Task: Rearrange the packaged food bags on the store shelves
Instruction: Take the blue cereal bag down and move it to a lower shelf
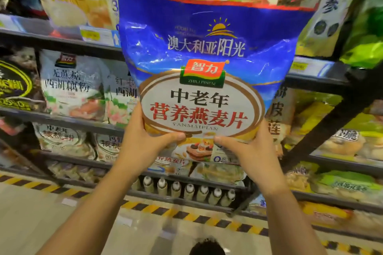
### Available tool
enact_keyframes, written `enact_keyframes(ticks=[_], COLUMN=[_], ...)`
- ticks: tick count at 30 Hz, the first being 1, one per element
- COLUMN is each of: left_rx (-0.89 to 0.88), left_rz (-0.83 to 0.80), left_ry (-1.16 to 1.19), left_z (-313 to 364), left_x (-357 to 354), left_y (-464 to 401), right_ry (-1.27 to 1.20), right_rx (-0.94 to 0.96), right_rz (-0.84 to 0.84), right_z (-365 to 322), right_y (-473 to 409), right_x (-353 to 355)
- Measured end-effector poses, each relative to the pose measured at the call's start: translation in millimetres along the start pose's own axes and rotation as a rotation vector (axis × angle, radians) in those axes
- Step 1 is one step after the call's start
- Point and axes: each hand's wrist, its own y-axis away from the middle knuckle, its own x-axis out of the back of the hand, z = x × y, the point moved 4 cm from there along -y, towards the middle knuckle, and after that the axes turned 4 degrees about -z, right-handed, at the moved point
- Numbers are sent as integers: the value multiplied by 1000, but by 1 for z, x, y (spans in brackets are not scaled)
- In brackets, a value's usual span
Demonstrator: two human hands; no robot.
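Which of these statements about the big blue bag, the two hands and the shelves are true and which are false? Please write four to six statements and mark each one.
1. Both hands hold the blue oat bag near its lower part. True: the left hand and the right hand grip it from either side, thumbs on the front.
2. The bag lies flat on the floor. False: it is held upright in front of the shelves.
3. The bag's top edge is red. True.
4. A row of small white-capped bottles stands on a low shelf below the bag. True.
5. The floor strip by the shelves is plain green. False: it is striped yellow and black.
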Motion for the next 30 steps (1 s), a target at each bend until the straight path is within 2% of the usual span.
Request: enact_keyframes(ticks=[10,21,30], left_rx=[-37,-88,-67], left_rz=[-5,18,18], left_ry=[44,43,3], left_z=[-100,-145,-167], left_x=[-26,-57,-60], left_y=[-43,-98,-107], right_ry=[-3,18,-3], right_rx=[55,149,54], right_rz=[52,108,80], right_z=[102,141,177], right_y=[-46,-105,-115], right_x=[-37,-43,-56])
